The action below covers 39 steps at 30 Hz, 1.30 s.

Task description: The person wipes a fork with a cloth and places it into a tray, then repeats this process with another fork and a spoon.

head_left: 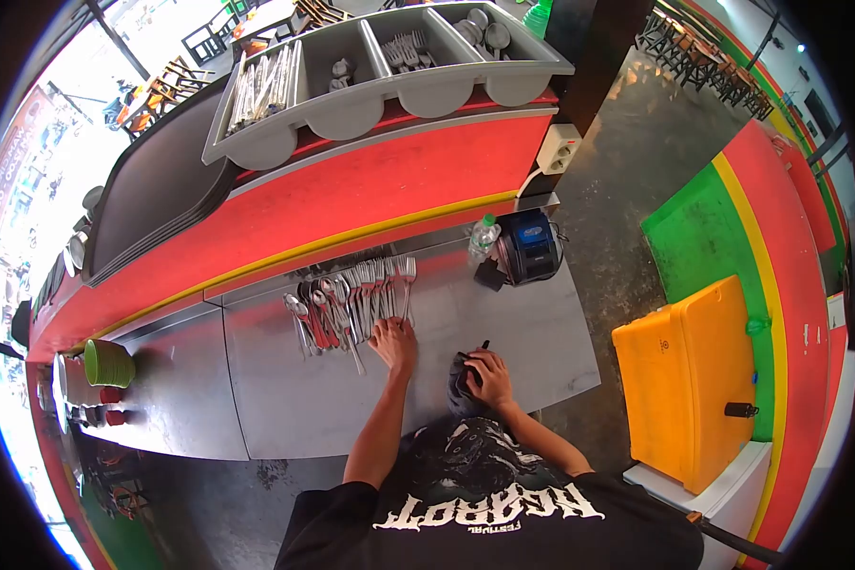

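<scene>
My left hand (392,345) rests on the metal counter with its fingers stretched out. Its fingertips touch the handle ends of the forks (378,285), which lie side by side with tines pointing away from me. One fork (408,277) lies at the right end of that row. Left of the forks are several spoons (321,300), some with red on or between their handles; one spoon handle sticks out toward me. My right hand (489,378) is closed around a dark cloth (463,388) near the counter's front edge.
Behind the counter (294,408) a red ledge carries a grey cutlery tray (351,104) and dark stacked serving trays (161,180). A plastic bottle (484,237) and a dark device (530,249) stand at the back right. Green bowls (110,364) sit far left; a yellow box (679,380) is at right.
</scene>
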{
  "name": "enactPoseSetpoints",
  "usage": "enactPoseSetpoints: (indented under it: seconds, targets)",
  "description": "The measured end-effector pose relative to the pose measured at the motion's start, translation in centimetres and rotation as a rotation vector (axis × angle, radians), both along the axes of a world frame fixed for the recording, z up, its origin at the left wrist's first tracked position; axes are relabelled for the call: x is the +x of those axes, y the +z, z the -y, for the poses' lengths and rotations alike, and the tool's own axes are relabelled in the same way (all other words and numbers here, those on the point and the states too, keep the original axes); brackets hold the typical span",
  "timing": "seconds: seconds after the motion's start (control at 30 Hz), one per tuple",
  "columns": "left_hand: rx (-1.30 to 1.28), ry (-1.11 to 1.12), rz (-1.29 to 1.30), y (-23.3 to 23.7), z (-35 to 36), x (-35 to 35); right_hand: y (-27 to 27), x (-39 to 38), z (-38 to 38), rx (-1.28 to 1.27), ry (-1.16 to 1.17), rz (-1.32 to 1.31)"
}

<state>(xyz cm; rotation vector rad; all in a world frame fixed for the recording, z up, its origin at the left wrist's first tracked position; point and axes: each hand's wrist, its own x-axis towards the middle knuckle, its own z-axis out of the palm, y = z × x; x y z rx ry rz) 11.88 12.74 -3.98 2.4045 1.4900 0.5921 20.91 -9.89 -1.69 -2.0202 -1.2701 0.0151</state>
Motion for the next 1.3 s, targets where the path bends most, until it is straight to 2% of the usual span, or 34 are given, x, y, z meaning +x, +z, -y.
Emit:
enactPoseSetpoints:
  seconds: [0.2, 0.3, 0.43, 0.57, 1.0, 1.2, 1.3]
  targets:
    - [-0.054, -0.218, -0.234, 0.0, -0.8, -1.1, 0.0, -0.1, 0.2, 0.017, -0.023, -0.035]
    - [-0.247, -0.278, -0.057, -2.4, 1.2, -2.4, -0.1, -0.1, 0.4, 0.004, -0.021, -0.026]
    - [-0.115, -0.303, 0.107, 0.4, 7.5, -5.6, -0.1, -0.2, 0.6, 0.024, -0.037, -0.022]
    - [-0.071, -0.315, 0.166, 0.3, 11.5, -8.4, 0.0, -0.4, 0.7, 0.05, -0.03, -0.011]
    - [-0.029, -0.241, 0.279, -0.6, 12.0, -9.1, -0.9, -0.6, 0.7, 0.072, 0.033, 0.034]
    - [-0.02, -0.217, 0.294, -0.7, 12.0, -9.5, -1.1, -1.0, 0.7, 0.065, 0.043, 0.047]
    - [-0.042, -0.22, 0.221, -0.2, 12.1, -9.5, -1.4, -0.8, 0.6, 0.071, 0.05, 0.083]
